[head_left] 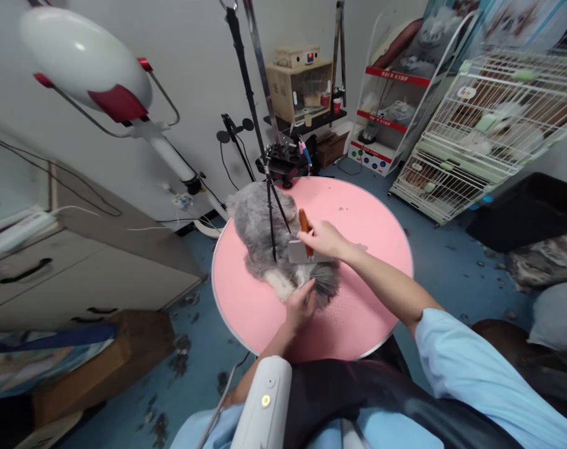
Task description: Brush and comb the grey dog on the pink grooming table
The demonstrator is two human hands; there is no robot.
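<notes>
Holding the brush [298,252] in a closed right hand [327,239], half-curling the left hand [301,307] (unclear whether gripping) against the grey animal [261,221] on the pink table [377,221], ideally stroking lightly, never digging.

white characters on red shelf strips [397,76] beyond the person's right hand [325,238], cage label [466,92] farther right, red display [310,57] beyond that hand, all too small to read

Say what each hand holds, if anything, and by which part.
The right hand holds a flat-headed brush by its brown handle. The left hand is at the grey animal's fur; whether it grips any cannot be told.
</notes>
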